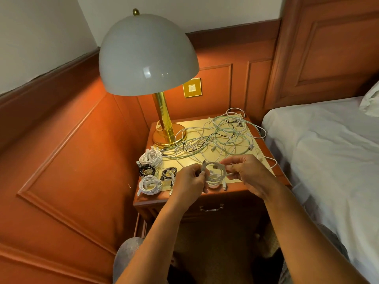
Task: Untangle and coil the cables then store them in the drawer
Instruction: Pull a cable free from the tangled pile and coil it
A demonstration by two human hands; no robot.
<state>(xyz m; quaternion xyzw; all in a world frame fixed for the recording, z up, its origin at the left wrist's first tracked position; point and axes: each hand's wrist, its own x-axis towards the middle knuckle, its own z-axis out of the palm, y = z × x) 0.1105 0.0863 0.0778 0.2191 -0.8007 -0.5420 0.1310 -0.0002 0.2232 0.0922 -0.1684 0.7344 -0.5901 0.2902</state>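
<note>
Both my hands hold a small coil of white cable (215,173) just above the front edge of the nightstand (205,193). My left hand (191,179) pinches the coil's left side. My right hand (249,173) pinches its right side, and a plug end hangs below. A loose tangle of white, pale green and black cables (217,138) covers the back and middle of the top. Several finished coils lie at the front left: a white coil (150,157), a black coil (146,170), another black coil (169,173) and a white coil (149,184). The drawer (212,208) below is shut.
A brass lamp (164,124) with a white dome shade stands at the nightstand's back left. A bed (328,152) with white sheets lies close on the right. Wood panelled wall runs along the left and behind. My knees are below the nightstand front.
</note>
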